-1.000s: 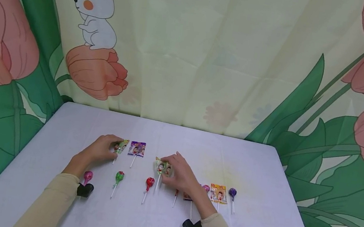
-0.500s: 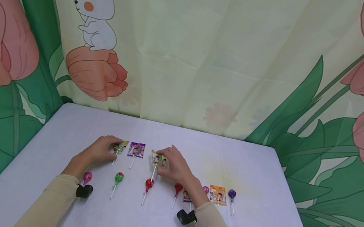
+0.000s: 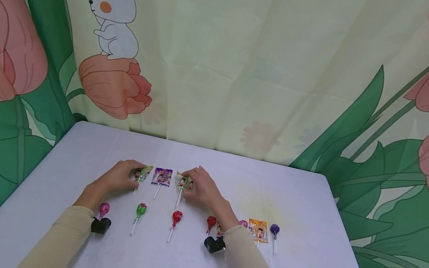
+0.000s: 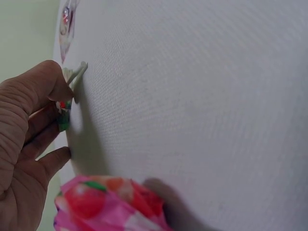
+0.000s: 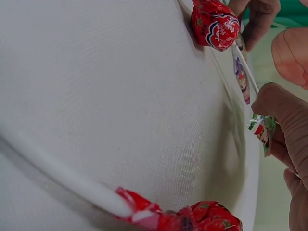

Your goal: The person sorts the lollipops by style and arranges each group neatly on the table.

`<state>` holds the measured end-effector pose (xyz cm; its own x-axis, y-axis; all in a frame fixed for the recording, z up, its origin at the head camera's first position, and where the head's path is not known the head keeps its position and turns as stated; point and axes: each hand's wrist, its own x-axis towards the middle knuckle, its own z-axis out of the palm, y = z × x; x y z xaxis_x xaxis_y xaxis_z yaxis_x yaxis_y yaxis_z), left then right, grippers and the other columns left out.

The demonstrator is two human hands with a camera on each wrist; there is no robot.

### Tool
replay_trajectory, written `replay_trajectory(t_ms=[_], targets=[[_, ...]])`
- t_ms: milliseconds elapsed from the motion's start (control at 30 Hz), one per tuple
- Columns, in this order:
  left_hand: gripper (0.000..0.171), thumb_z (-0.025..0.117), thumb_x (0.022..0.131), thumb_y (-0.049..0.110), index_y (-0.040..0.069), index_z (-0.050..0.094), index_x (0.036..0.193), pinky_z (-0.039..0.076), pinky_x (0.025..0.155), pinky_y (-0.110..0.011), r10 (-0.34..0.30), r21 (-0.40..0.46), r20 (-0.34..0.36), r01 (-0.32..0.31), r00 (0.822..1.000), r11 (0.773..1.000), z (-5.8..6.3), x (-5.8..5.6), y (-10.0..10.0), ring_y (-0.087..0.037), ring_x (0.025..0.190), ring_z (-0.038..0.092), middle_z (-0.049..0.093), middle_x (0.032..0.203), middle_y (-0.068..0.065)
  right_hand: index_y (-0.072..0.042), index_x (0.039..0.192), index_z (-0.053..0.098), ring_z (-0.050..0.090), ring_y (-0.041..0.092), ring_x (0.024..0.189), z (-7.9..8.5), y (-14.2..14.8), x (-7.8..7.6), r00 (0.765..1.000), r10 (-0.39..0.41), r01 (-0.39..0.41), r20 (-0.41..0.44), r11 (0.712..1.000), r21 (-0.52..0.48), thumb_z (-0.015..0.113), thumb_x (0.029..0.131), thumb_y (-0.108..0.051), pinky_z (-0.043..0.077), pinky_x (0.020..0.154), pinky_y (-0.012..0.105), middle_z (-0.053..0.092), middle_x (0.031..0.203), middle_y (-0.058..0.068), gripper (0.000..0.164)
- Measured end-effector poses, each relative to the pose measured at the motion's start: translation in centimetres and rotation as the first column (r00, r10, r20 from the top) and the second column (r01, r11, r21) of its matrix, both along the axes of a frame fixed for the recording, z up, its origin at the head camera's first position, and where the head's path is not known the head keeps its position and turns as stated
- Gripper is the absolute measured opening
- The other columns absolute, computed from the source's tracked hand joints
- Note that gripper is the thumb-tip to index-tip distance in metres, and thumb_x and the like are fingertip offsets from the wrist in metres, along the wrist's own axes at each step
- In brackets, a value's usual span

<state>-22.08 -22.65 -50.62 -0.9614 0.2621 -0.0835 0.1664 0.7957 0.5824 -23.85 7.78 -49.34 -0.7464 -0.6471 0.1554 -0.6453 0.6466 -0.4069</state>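
At the back left of the table, my left hand (image 3: pixel 120 175) pinches a flat-wrapped green lollipop (image 3: pixel 145 173) between thumb and fingers. My right hand (image 3: pixel 203 189) pinches a second green-wrapped lollipop (image 3: pixel 182 182), its white stick pointing toward me. Between the two lies a purple-wrapped lollipop (image 3: pixel 162 177). In the right wrist view, the thumb and fingers close on the green wrapper (image 5: pixel 263 131) near the stick. In the left wrist view, part of the held wrapper (image 4: pixel 63 119) shows behind the thumb, close to the white cloth.
In a nearer row lie a pink lollipop (image 3: pixel 103 209), a green round one (image 3: pixel 140 209), and red ones (image 3: pixel 177 216) (image 3: pixel 211 221). Farther right are an orange-packet lollipop (image 3: pixel 258 230) and a purple round one (image 3: pixel 274 229). My right forearm partly covers another packet (image 3: pixel 219 231).
My right hand has moved left and toward the back with its green lollipop, ending beside the purple packet. The left hand has stayed in place on its lollipop.
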Motion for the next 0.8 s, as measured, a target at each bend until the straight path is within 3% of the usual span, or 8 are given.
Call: replay_trajectory(t_ms=[333, 800], targets=[[0.063, 0.08, 0.082, 0.007, -0.006, 0.057, 0.139, 0.038, 0.114, -0.06, -0.015, -0.01, -0.013, 0.015, 1.0, 1.0, -0.11, -0.07, -0.12, -0.046, 0.133, 0.05, 0.059, 0.14, -0.026, -0.006, 0.131, 0.065, 0.052, 0.029, 0.136, -0.28, -0.55, -0.79, 0.996, -0.03, 0.025, 0.08, 0.998, 0.065, 0.078, 0.086, -0.015, 0.023, 0.126, 0.04, 0.066, 0.128, 0.01, 0.048], [0.063, 0.08, 0.082, 0.007, -0.005, 0.057, 0.14, 0.038, 0.114, -0.06, -0.002, -0.005, -0.008, 0.002, 1.0, 1.0, -0.06, 0.04, -0.06, -0.046, 0.135, 0.049, 0.058, 0.141, -0.025, -0.003, 0.131, 0.065, 0.055, 0.028, 0.132, -0.37, -0.73, -1.12, 0.997, -0.001, -0.007, 0.078, 0.995, 0.101, 0.075, 0.089, -0.013, 0.021, 0.127, 0.038, 0.065, 0.131, 0.012, 0.044]])
